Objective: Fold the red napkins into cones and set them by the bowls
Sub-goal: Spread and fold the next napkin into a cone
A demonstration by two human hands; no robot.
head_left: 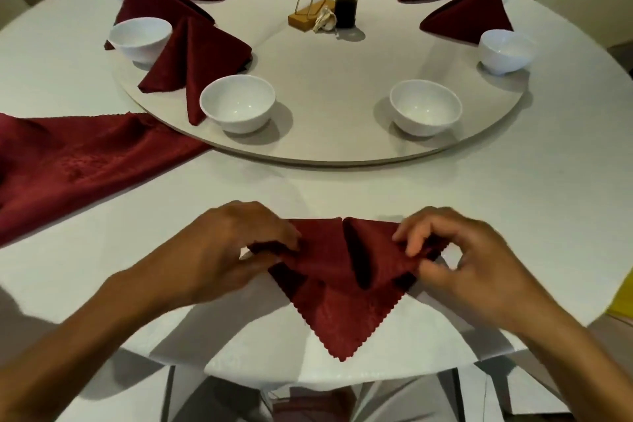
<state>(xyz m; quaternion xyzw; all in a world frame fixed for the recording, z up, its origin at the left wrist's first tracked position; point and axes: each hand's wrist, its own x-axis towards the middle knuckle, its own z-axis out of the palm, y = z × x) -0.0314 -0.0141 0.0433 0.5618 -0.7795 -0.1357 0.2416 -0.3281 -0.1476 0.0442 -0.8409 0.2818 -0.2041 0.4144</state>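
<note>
Head view: the napkin lies flat on the near edge of the table, directly between the two hands. Its pointed tip faces the person and overhangs the table edge; its long folded edge runs left to right on the far side. The left hand has its fingers curled over the left corner, gripping the cloth. The right hand pinches the right corner between thumb and fingers. Both hands are equally near the napkin, one per corner. The two raised flaps meet along the centre line, which points away from the person toward the turntable. The nearest bowl without a cone stands ahead and to the right, so the right hand probably has the shorter reach for placement. A flat unfolded cloth lies to the left.
</note>
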